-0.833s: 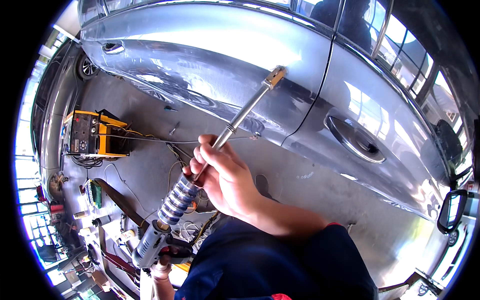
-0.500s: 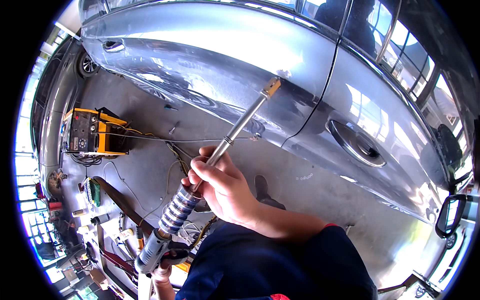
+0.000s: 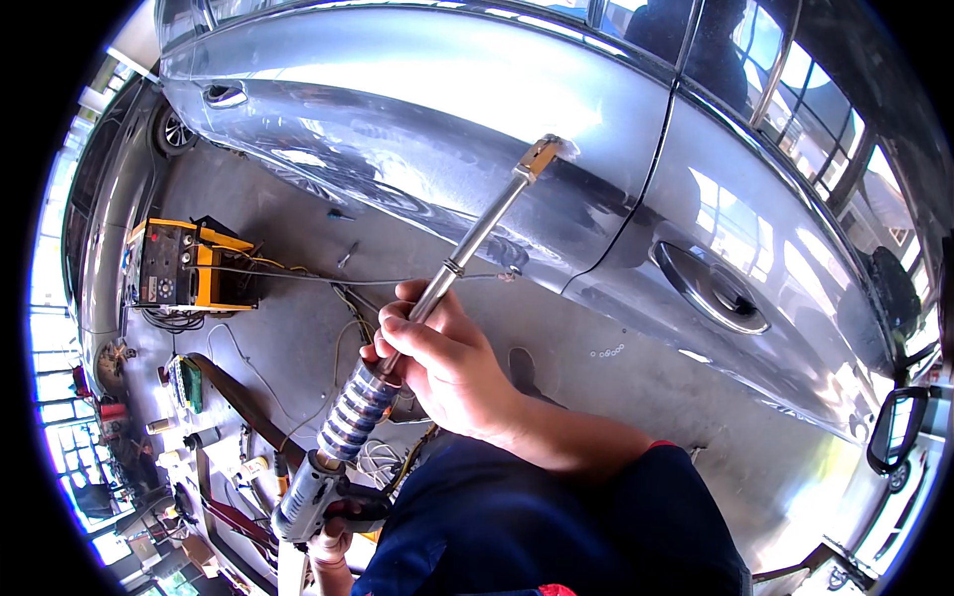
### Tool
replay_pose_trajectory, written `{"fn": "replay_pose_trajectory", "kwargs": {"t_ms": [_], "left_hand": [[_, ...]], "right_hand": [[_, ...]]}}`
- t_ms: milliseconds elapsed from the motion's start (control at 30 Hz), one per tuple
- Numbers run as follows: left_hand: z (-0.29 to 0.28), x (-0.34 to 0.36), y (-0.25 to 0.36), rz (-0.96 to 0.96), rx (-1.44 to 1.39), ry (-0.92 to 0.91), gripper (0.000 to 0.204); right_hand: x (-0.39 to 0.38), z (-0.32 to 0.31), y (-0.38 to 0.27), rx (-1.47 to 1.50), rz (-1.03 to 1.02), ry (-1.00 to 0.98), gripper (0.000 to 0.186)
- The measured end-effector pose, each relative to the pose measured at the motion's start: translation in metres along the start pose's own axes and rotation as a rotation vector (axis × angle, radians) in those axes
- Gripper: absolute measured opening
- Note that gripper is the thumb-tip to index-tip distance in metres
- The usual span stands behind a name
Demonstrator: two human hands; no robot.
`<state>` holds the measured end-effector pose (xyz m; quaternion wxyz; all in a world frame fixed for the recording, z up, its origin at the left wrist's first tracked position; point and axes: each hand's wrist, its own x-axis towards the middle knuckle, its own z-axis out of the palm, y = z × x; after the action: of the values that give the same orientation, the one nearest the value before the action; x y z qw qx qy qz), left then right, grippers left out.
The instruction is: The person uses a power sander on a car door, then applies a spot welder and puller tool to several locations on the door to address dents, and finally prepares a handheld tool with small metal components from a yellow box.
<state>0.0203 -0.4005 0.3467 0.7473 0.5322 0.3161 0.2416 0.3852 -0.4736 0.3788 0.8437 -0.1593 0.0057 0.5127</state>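
While the left hand point(image 3: 331, 544), partly hidden, wraps the dark handle point(image 3: 363, 509) of a long silver metal tool point(image 3: 355, 409), the right hand point(image 3: 445, 360) closes its fingers around the rod point(image 3: 489, 221). The brass-coloured tip point(image 3: 538, 159) sits at a scuffed patch point(image 3: 568, 147) on a glossy silver-grey car door point(image 3: 437, 89); a boxy yellow-and-black machine point(image 3: 165, 266) stands on smooth grey floor point(image 3: 288, 219).

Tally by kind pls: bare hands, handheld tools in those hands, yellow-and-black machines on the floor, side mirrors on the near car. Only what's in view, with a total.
Bare hands: 2 (left hand, right hand)
Long-shafted hand tool, held by both: 1
Yellow-and-black machine: 1
Side mirror on the near car: 1
Total: 5
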Motion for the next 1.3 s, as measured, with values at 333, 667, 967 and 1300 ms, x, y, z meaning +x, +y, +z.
{"fn": "replay_pose_trajectory", "kwargs": {"t_ms": [333,667,967,1300], "left_hand": [[0.01,0.001,0.008,-0.091,-0.065,0.023,0.067],[0.026,-0.003,0.022,-0.092,-0.04,0.052,0.061],[-0.008,0.011,0.003,-0.104,-0.014,-0.063,0.056],[-0.012,0.003,0.009,0.013,0.194,0.014,0.072]], "right_hand": [[0.017,0.003,0.045,0.124,0.069,-0.14,0.018],[0.01,0.007,0.07,0.193,0.072,-0.115,0.014],[0.011,0.013,0.008,0.133,-0.071,0.068,0.016],[0.001,0.003,0.013,0.183,-0.087,0.007,0.024]]}}
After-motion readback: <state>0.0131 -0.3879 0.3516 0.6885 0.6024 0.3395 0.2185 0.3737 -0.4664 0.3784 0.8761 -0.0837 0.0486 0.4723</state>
